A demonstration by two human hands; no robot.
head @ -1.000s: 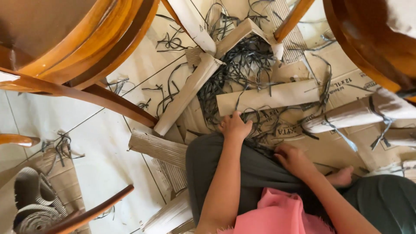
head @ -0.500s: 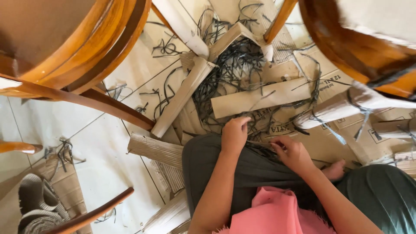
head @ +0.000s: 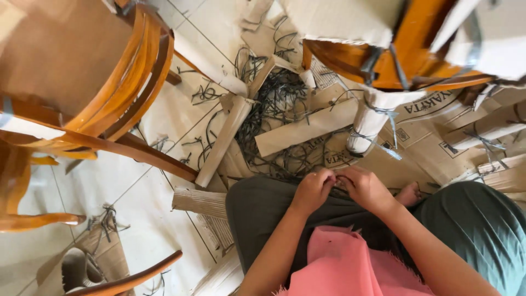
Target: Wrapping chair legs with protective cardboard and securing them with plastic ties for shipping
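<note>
I sit on the floor in dark green trousers [head: 263, 211] with a pink cloth [head: 345, 266] on my lap. My left hand [head: 313, 189] and my right hand [head: 366, 189] meet at my knee, fingers curled together on thin dark plastic strap [head: 334, 180]. Just beyond them lies a tangled pile of the same dark straps [head: 276, 118] on flattened cardboard [head: 307, 131]. How firmly each hand grips the strap is hard to tell.
A wooden chair [head: 82, 71] stands at the left. Another wooden chair [head: 405, 49], partly wrapped in cardboard and tied with straps, stands at the upper right. Cardboard strips [head: 224, 140] and rolls litter the pale tiled floor [head: 137, 203]. My bare foot [head: 408, 193] shows beside my right hand.
Both hands have come together at my knee; before, the left reached into the strap pile and the right lay apart. The view has shifted toward the wrapped chair.
</note>
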